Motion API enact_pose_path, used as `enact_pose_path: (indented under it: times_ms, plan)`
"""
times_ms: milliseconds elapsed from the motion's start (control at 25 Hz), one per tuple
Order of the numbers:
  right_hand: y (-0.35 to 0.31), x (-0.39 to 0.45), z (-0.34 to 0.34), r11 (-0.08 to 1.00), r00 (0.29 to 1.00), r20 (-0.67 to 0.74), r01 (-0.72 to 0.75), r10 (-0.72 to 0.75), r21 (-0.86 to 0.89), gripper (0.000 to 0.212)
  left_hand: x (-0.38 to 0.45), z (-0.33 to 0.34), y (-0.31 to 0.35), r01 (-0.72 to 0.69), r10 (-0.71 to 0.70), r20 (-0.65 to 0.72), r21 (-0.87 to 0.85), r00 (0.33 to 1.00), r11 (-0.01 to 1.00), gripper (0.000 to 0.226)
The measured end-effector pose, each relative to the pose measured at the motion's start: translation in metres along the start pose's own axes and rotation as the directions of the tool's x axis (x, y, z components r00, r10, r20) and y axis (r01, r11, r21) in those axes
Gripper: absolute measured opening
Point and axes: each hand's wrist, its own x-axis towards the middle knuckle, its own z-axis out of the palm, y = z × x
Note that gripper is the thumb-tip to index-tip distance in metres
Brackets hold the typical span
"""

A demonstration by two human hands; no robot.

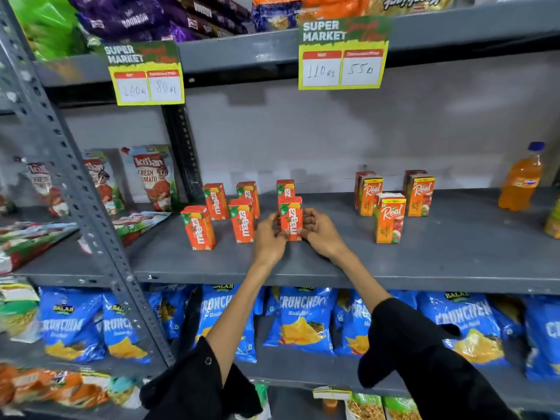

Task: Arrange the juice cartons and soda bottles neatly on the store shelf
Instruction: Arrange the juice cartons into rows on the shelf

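Both the left hand (268,237) and the right hand (321,231) are closed on the Maaza carton (291,218), right of its neighbours; light, stiff board is judged, best gripped by its flat sides.

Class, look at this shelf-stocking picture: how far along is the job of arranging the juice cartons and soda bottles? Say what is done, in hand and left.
Done: five Maaza cartons stand upright in rough rows at the left. In hand: the left hand and right hand bracket a sixth Maaza carton standing on the grey shelf. Left: the Real cartons stand staggered, and the orange soda bottle stands alone at the far right.
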Motion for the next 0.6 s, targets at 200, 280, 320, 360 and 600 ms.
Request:
enact_pose_path:
  times_ms: [200, 280, 320, 360, 600]
  plan:
    - [-0.001, 0.002, 0.001, 0.999, 0.999, 0.005, -0.036, 0.036, -0.023, 0.045, 0.002, 0.000, 0.005, 0.052, -0.052, -0.001, 0.022, 0.999, 0.998, 0.041]
    - [-0.006, -0.003, 0.000, 0.999, 0.999, 0.023, -0.039, 0.040, -0.018, 0.056, -0.008, -0.002, 0.011, 0.081, -0.081, -0.017, 0.004, 0.997, 0.997, 0.048]
    - [-0.007, -0.009, -0.003, 0.999, 0.999, 0.030, -0.031, 0.032, -0.019, 0.063, -0.018, -0.003, 0.013, 0.077, -0.077, -0.053, -0.004, 0.996, 0.997, 0.055]
    - [-0.007, -0.016, -0.009, 0.999, 0.999, 0.029, -0.017, 0.018, -0.029, 0.069, -0.030, -0.002, 0.015, 0.057, -0.056, -0.106, 0.001, 0.993, 0.998, 0.063]
    - [0.004, -0.088, -0.086, 0.992, 0.990, -0.082, 0.119, -0.114, 0.048, 0.027, -0.099, 0.049, 0.047, -0.211, 0.203, -0.310, 0.009, 0.929, 0.977, 0.033]
